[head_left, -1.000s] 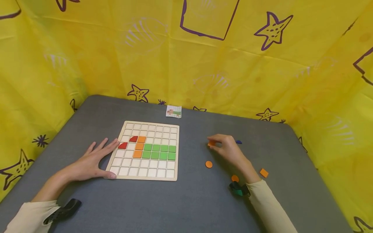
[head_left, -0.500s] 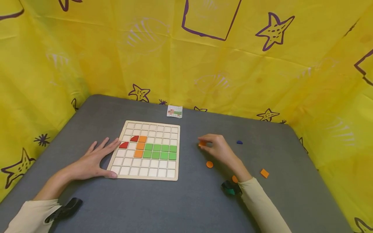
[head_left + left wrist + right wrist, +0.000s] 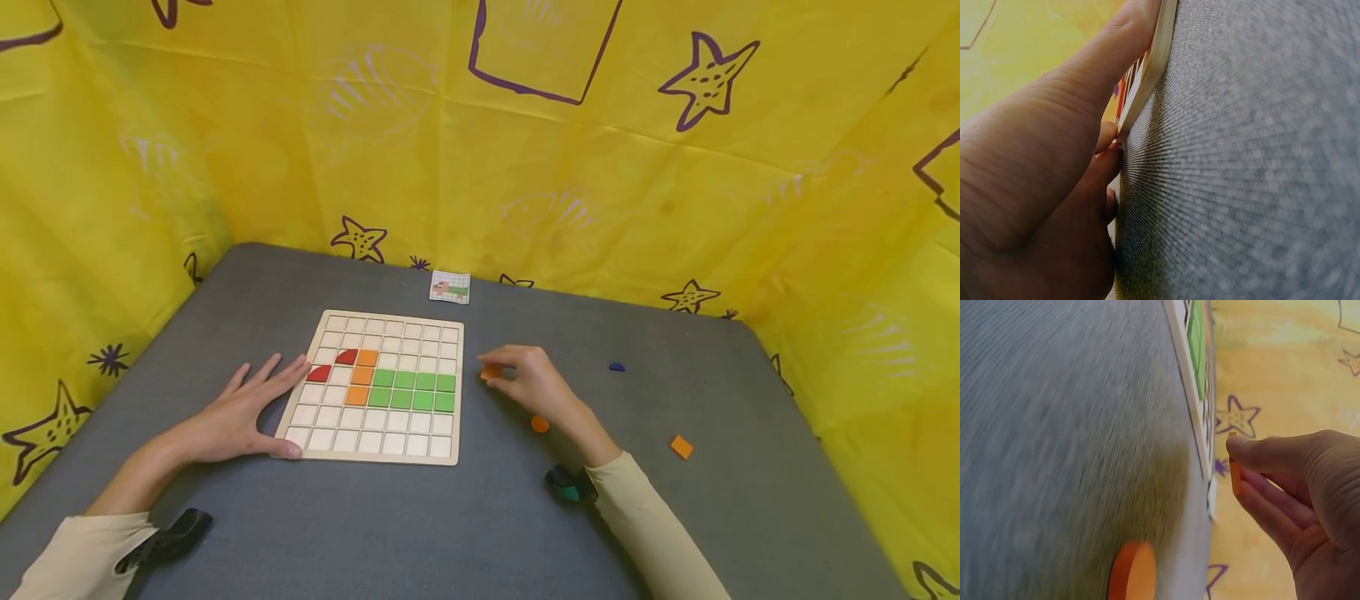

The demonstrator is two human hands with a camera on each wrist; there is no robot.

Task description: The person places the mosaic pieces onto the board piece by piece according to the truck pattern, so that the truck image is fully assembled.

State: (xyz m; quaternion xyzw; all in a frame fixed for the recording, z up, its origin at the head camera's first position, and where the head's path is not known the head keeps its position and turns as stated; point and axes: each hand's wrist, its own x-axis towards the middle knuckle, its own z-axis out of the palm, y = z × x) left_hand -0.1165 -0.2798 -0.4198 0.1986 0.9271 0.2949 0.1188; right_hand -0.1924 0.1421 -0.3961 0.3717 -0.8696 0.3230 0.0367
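My right hand (image 3: 534, 383) pinches an orange tile (image 3: 489, 372) between thumb and fingers, just right of the wooden grid board (image 3: 390, 459). In the right wrist view the tile (image 3: 1236, 478) appears edge-on, raised off the table. Spread fingers of my left hand (image 3: 225, 425) rest along the board's left side, the thumb at its near left corner. The left wrist view shows that thumb (image 3: 1116, 44) against the board's edge (image 3: 1157, 65). On the board lie two red quarter-round tiles (image 3: 318, 374), a column of orange square tiles (image 3: 361, 376) and two rows of green square tiles (image 3: 402, 381).
A round orange tile (image 3: 540, 425) lies below my right hand. Farther right are an orange square tile (image 3: 681, 447) and a small blue half-round piece (image 3: 617, 367). A small picture card (image 3: 450, 287) lies beyond the board. Yellow patterned cloth (image 3: 600, 167) surrounds the grey table (image 3: 375, 533).
My right hand has moved left with the orange tile, closer to the board. The blue piece now shows fully, while an orange disc is hidden behind the forearm. My left hand stays put.
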